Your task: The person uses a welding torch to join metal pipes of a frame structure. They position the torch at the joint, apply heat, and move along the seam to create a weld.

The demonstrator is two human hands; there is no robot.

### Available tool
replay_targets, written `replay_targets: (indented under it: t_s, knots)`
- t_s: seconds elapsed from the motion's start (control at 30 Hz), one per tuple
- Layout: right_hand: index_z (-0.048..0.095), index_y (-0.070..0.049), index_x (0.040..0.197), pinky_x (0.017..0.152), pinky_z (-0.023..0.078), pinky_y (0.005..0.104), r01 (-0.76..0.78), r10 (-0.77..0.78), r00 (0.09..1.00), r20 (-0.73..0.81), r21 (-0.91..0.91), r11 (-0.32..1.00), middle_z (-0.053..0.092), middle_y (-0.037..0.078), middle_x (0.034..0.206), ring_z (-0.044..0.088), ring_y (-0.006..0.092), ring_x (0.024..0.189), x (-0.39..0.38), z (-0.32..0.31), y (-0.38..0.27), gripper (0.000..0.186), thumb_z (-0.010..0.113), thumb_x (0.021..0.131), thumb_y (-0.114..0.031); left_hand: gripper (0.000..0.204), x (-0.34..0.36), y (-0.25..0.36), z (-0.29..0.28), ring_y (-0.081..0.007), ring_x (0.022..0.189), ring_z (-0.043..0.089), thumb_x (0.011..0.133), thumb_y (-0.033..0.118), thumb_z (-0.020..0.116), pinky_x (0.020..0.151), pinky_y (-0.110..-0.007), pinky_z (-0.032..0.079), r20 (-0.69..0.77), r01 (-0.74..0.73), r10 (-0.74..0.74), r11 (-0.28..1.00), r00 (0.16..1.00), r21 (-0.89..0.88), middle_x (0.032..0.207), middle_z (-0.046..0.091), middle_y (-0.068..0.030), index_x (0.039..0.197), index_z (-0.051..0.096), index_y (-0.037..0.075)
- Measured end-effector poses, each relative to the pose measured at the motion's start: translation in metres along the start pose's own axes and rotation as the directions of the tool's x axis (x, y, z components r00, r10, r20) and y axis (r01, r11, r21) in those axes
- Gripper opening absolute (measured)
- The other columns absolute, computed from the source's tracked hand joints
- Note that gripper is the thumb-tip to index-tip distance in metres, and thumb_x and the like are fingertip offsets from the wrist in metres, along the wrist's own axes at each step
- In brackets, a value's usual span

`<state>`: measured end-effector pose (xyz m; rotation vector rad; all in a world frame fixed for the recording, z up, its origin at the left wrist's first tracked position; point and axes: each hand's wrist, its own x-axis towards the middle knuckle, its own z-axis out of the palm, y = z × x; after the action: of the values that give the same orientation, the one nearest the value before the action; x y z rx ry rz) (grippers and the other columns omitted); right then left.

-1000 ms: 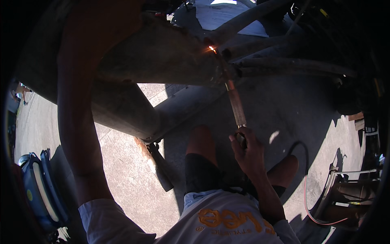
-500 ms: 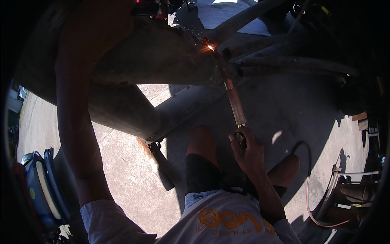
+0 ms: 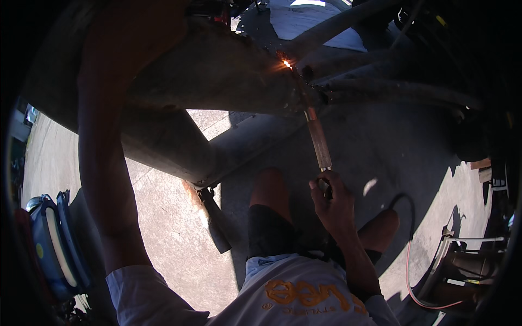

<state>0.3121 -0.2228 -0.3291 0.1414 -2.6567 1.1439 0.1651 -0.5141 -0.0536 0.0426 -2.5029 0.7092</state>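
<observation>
My right hand (image 3: 337,204) is wrapped round the valve end of a gas torch (image 3: 319,144), whose body has a brownish sleeve. Its tip meets the edge of a large, dark metal tube (image 3: 212,81), where a bright orange glow (image 3: 286,63) and small sparks show. Several thinner pipes (image 3: 340,27) join the tube close to that spot. At the upper left, my left arm reaches over the big tube, and my left hand (image 3: 149,27) is against or just above it. Deep shadow hides those fingers.
A hose (image 3: 410,244) curves over the concrete floor to the right of my knee. A blue rounded object (image 3: 51,244) stands at the left. A short metal leg (image 3: 216,228) hangs below the frame. At the far side lies a pale sheet (image 3: 321,24).
The glowing spot sits slightly farther right in the picture, and the view has shifted a little. Both hands keep nearly the same pose, with the torch still in the right one.
</observation>
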Motion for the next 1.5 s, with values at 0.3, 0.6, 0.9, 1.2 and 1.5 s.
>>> replay_targets:
  t_s: [0.3, 0.6, 0.9, 1.2, 1.5]
  knots:
    - [0.065, -0.007, 0.124, 0.068, 0.061, 0.0428, 0.004, -0.004, 1.0, 0.001, -0.012, 1.0, 0.075, 0.014, 0.095, 0.078, 0.0295, 0.078, 0.0, -0.002, -0.005, 0.029, 0.08, 0.101, -0.016, 0.024, -0.005, 0.0, 0.003, -0.0273, 0.087, 0.077, 0.096, 0.011, 0.062, 0.076, -0.047, 0.062, -0.169, -0.067, 0.064, 0.998, 0.983, -0.013, 0.095, 0.079, -0.0098, 0.107, 0.083, 0.013]
    - [0.065, -0.006, 0.125, 0.069, 0.062, 0.0438, 0.006, -0.006, 1.0, 0.006, 0.001, 1.0, 0.074, 0.016, 0.096, 0.078, 0.0322, 0.08, -0.001, -0.003, -0.007, 0.029, 0.077, 0.101, -0.015, 0.025, -0.004, -0.002, 0.009, -0.0282, 0.088, 0.077, 0.095, 0.009, 0.061, 0.077, -0.047, 0.062, -0.164, -0.059, 0.053, 0.998, 0.985, -0.03, 0.096, 0.079, -0.0103, 0.107, 0.083, 0.013]
    - [0.063, -0.006, 0.129, 0.072, 0.063, 0.0457, -0.03, 0.029, 0.999, 0.045, 0.025, 0.999, 0.075, 0.018, 0.099, 0.079, 0.0345, 0.082, -0.002, -0.004, -0.006, 0.031, 0.075, 0.1, -0.013, 0.026, -0.007, -0.001, -0.001, -0.0282, 0.091, 0.078, 0.092, 0.008, 0.062, 0.079, -0.046, 0.063, -0.114, -0.07, 0.063, 0.996, 0.991, -0.054, 0.096, 0.079, -0.0113, 0.108, 0.081, 0.011]
    - [0.064, -0.006, 0.126, 0.072, 0.062, 0.0457, -0.04, 0.038, 0.999, 0.038, 0.053, 0.998, 0.075, 0.017, 0.098, 0.078, 0.0343, 0.082, 0.001, -0.004, -0.005, 0.029, 0.076, 0.1, -0.013, 0.024, -0.005, 0.003, 0.002, -0.0291, 0.091, 0.078, 0.091, 0.009, 0.063, 0.079, -0.047, 0.062, -0.114, -0.033, 0.029, 0.999, 0.993, -0.033, 0.095, 0.079, -0.0112, 0.106, 0.082, 0.013]
    - [0.066, -0.006, 0.124, 0.072, 0.061, 0.0439, -0.018, 0.017, 1.0, 0.015, 0.031, 0.999, 0.076, 0.015, 0.097, 0.078, 0.0322, 0.082, 0.002, -0.005, -0.005, 0.03, 0.082, 0.1, -0.015, 0.025, -0.005, 0.001, 0.008, -0.0296, 0.092, 0.077, 0.089, 0.012, 0.066, 0.081, -0.047, 0.062, -0.167, -0.061, 0.054, 0.997, 0.985, -0.038, 0.097, 0.08, -0.0097, 0.104, 0.086, 0.015]
